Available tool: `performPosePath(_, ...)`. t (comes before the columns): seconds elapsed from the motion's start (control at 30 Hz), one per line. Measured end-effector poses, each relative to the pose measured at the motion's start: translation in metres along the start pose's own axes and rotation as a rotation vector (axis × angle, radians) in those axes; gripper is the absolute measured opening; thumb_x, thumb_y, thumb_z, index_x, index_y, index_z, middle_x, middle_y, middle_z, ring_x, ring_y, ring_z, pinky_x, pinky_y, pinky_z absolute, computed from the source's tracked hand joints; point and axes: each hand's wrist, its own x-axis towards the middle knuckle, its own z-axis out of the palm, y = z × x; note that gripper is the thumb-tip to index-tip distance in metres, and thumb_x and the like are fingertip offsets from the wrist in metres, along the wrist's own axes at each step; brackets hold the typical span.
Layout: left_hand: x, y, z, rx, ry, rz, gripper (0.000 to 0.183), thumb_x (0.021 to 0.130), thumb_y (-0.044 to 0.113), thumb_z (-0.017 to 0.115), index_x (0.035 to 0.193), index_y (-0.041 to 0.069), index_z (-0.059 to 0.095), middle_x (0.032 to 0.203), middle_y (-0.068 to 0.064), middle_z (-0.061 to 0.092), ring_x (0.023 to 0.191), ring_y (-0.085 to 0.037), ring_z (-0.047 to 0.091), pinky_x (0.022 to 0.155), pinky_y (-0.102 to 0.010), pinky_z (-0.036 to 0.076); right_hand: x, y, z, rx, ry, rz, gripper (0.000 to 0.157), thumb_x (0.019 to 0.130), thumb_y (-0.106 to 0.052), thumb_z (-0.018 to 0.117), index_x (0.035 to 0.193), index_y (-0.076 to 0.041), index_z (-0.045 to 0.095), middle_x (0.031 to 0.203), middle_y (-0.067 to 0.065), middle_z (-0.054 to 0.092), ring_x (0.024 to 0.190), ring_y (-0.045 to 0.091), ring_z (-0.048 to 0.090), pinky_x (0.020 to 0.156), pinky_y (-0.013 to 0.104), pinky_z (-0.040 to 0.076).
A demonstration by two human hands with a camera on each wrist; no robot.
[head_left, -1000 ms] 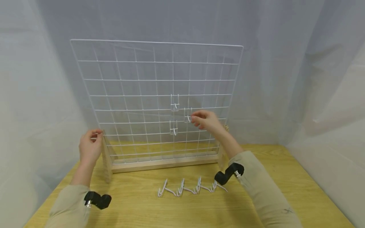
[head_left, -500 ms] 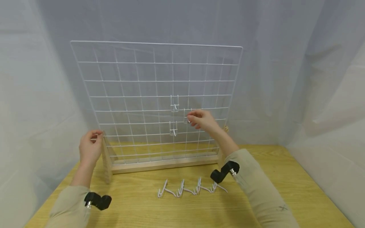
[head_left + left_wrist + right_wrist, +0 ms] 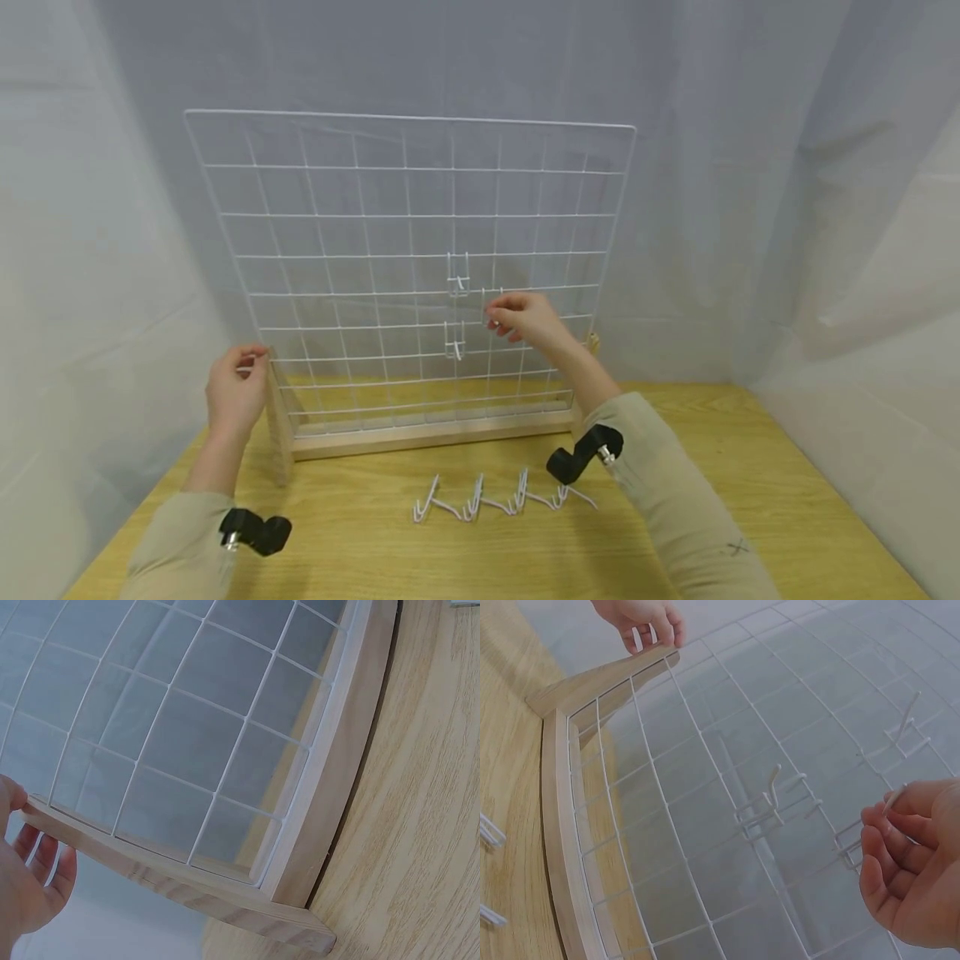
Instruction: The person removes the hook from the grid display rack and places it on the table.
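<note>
A white wire grid panel [image 3: 408, 118] stands upright in a wooden stand. My left hand [image 3: 236, 392] grips the top of the stand's left side post [image 3: 150, 874], thumb on the near side and fingers beyond it. My right hand [image 3: 528, 323] is at the middle of the grid, where thumb and forefinger pinch the prong of a white wire hook [image 3: 892, 798] hanging there. The fingers cover most of that hook in the head view. Two matching hooks hang to its left, an upper hook [image 3: 459, 282] and a lower hook [image 3: 454, 348].
Several more white hooks [image 3: 474, 502] lie in a row on the wooden table [image 3: 420, 567], in front of the stand's base bar [image 3: 435, 437]. Pale curtains [image 3: 750, 208] hang behind the grid and at both sides.
My right hand has moved slightly left, from beside the hook onto its prong, and now covers most of it. My left hand has stayed on the post.
</note>
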Motion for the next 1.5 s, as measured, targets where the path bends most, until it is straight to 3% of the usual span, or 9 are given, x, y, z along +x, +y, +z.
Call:
performPosePath(0.53, 0.002, 0.001, 0.002, -0.001, -0.02, -0.007, 0.03, 0.096, 0.019, 0.043, 0.116, 0.0, 0.056, 0.111, -0.015, 0.049, 0.088, -0.016, 0.045, 0.068, -0.025, 0.039, -0.003, -0.005, -0.005, 0.065, 0.055, -0.002, 0.028, 0.089, -0.01, 0.059, 0.109, 0.008, 0.061, 0.081, 0.004, 0.064, 0.07, 0.013, 0.056, 0.063, 0.025, 0.047)
performPosePath(0.8, 0.001, 0.001, 0.003, -0.007, 0.015, 0.014, 0.028, 0.095, 0.018, 0.045, 0.112, -0.001, 0.058, 0.107, -0.015, 0.05, 0.083, -0.013, 0.045, 0.069, -0.025, 0.037, -0.006, -0.006, -0.008, 0.083, 0.048, -0.002, 0.028, 0.089, -0.009, 0.059, 0.11, 0.008, 0.061, 0.081, 0.003, 0.063, 0.071, 0.013, 0.056, 0.07, 0.033, 0.049)
performPosePath(1.03, 0.003, 0.001, 0.004, -0.001, 0.038, 0.029, 0.027, 0.095, 0.016, 0.045, 0.11, -0.001, 0.059, 0.106, -0.015, 0.052, 0.081, -0.011, 0.045, 0.07, -0.024, 0.037, -0.008, -0.004, -0.012, 0.085, 0.056, -0.009, 0.025, 0.089, -0.008, 0.059, 0.108, 0.006, 0.062, 0.088, 0.011, 0.066, 0.074, 0.014, 0.058, 0.064, 0.024, 0.047)
performPosePath(1.27, 0.004, 0.0, 0.003, 0.007, 0.015, 0.01, 0.029, 0.096, 0.017, 0.044, 0.113, 0.0, 0.058, 0.109, -0.016, 0.05, 0.084, -0.014, 0.045, 0.07, -0.026, 0.037, -0.012, 0.0, -0.016, 0.051, 0.059, -0.033, 0.023, 0.089, -0.007, 0.059, 0.107, 0.006, 0.062, 0.081, 0.003, 0.064, 0.072, 0.011, 0.056, 0.069, 0.033, 0.048)
performPosePath(1.4, 0.004, 0.0, 0.003, 0.005, 0.008, 0.006, 0.029, 0.096, 0.018, 0.043, 0.114, 0.0, 0.057, 0.111, -0.016, 0.049, 0.087, -0.017, 0.045, 0.07, -0.027, 0.038, -0.015, 0.005, -0.018, 0.038, 0.038, -0.05, 0.023, 0.088, -0.005, 0.058, 0.108, 0.007, 0.061, 0.087, 0.013, 0.065, 0.074, 0.012, 0.057, 0.072, 0.039, 0.048)
performPosePath(1.5, 0.004, 0.0, 0.003, 0.004, 0.011, 0.006, 0.029, 0.096, 0.018, 0.043, 0.113, 0.0, 0.057, 0.111, -0.016, 0.049, 0.088, -0.017, 0.045, 0.07, -0.027, 0.038, -0.017, 0.009, -0.02, 0.026, 0.025, -0.046, 0.024, 0.089, -0.005, 0.058, 0.109, 0.006, 0.061, 0.091, 0.016, 0.065, 0.08, 0.022, 0.059, 0.073, 0.04, 0.048)
